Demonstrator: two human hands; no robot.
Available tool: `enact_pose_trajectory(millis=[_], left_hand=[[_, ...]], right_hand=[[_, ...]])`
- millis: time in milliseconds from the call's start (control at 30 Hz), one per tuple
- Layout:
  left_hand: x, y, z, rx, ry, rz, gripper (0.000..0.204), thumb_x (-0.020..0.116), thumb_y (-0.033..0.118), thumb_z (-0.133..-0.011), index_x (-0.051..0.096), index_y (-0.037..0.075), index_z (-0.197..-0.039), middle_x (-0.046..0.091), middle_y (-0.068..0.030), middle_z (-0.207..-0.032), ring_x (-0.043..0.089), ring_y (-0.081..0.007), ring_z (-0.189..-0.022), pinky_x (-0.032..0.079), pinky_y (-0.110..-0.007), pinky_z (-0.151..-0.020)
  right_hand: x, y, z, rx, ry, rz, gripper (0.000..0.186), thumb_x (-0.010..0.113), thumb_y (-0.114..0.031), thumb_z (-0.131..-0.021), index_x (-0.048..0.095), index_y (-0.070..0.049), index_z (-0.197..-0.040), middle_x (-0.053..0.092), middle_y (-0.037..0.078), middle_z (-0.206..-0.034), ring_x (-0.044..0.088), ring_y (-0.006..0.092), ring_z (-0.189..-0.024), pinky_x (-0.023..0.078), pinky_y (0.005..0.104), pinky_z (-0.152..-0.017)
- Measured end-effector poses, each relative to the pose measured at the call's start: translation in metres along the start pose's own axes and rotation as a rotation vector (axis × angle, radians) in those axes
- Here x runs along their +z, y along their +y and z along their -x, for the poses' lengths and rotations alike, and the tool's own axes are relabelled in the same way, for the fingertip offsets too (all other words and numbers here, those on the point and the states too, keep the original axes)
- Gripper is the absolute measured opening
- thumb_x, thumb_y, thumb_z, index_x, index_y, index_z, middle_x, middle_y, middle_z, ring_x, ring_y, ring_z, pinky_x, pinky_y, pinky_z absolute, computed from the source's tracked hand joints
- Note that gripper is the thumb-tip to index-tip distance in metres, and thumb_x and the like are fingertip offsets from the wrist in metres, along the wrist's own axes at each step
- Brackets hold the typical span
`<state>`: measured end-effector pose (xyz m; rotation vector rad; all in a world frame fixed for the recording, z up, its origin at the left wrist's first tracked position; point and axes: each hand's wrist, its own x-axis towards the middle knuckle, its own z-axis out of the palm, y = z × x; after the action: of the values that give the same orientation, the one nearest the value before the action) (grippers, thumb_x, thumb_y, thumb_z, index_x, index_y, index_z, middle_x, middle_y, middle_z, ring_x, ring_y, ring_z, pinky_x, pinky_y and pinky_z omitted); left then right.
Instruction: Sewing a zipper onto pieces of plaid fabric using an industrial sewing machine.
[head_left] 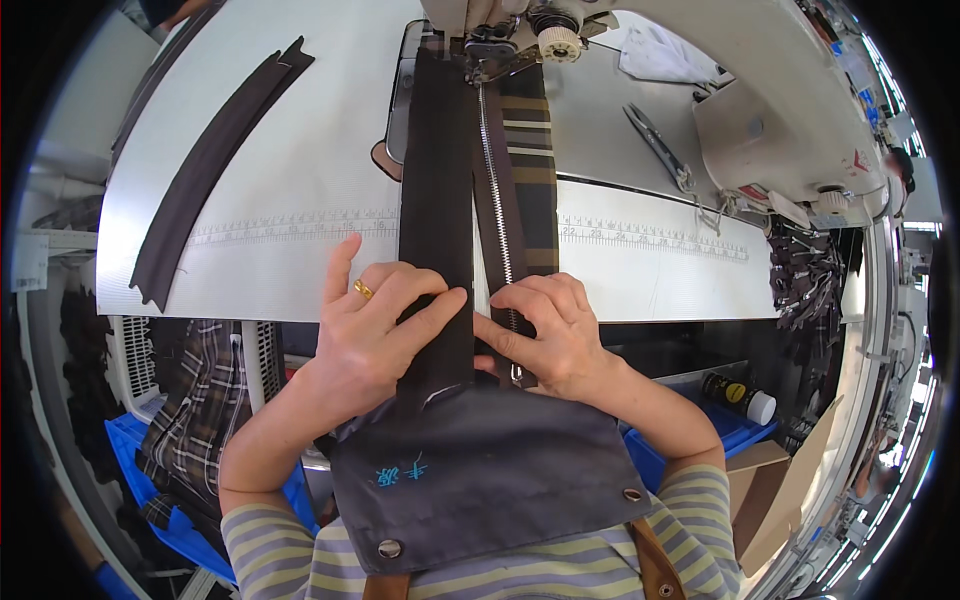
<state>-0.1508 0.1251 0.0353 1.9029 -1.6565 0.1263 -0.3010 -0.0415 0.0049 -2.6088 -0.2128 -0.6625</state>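
Hands rest side by side at the near edge of a white sewing table (300,190), both pressing on the same piece of work. The left hand (375,320) comes in from the lower left with the wrist bent; it lies flat and palm down on a dark brown fabric strip (437,180), fingers stretched to the right across the strip, the index finger raised and pointing away, and a gold ring on one finger. It grips nothing, only holds the cloth down. The right hand (550,335) comes in from the lower right, its fingers curled and bunched, the tips pinching the near end of a metal zipper (493,190) where it meets the strip. Fingertips of the two hands almost touch.

Strip and zipper run straight away from the hands to the far side, up under the presser foot of the sewing machine (770,110). Plaid fabric (530,160) lies along the right side of the zipper. A second dark strip (205,165) lies apart on the left of the table, and scissors (655,145) lie on the right, near the machine body. A grey apron (490,470) covers the person's front, just below the hands.
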Motion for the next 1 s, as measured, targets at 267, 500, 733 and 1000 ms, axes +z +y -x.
enact_pose_trajectory(millis=[267,500,733,1000], left_hand=[[0.014,-0.009,0.008,-0.02,-0.033,0.03,0.034,0.068,0.012,-0.064,0.07,0.006,-0.097,0.059,-0.0032,-0.094,0.059,-0.0195,-0.087,0.023,-0.05,-0.107],[0.014,-0.007,0.007,-0.038,-0.06,0.01,0.032,0.056,0.013,-0.074,0.072,0.009,-0.102,0.061,-0.0009,-0.096,0.059,-0.0175,-0.091,0.021,-0.046,-0.109],[0.013,-0.004,0.007,-0.051,-0.075,0.029,0.033,0.055,0.014,-0.076,0.071,0.009,-0.105,0.062,-0.0012,-0.098,0.059,-0.0173,-0.092,0.021,-0.047,-0.109],[0.023,-0.009,0.021,-0.007,0.004,0.008,0.036,0.055,0.011,-0.074,0.071,0.007,-0.105,0.063,-0.0032,-0.102,0.061,-0.0166,-0.088,0.021,-0.047,-0.112]], right_hand=[[0.005,0.004,0.003,-0.02,0.0,0.047,0.039,0.074,-0.028,-0.07,0.071,-0.016,-0.106,0.052,0.005,-0.104,0.049,0.024,-0.098,0.039,0.0382,-0.083],[0.004,0.003,0.004,-0.004,-0.005,0.049,0.036,0.072,-0.028,-0.075,0.069,-0.017,-0.11,0.053,0.004,-0.104,0.049,0.0232,-0.1,0.038,0.0371,-0.084],[0.003,0.002,0.004,0.005,-0.001,0.047,0.036,0.071,-0.025,-0.075,0.069,-0.016,-0.109,0.052,0.004,-0.104,0.048,0.0232,-0.1,0.038,0.0372,-0.084],[-0.001,0.002,0.02,-0.102,0.107,-0.007,0.026,0.066,-0.005,-0.066,0.068,-0.006,-0.092,0.068,0.007,-0.106,0.063,0.0211,-0.095,0.044,0.0314,-0.077]])
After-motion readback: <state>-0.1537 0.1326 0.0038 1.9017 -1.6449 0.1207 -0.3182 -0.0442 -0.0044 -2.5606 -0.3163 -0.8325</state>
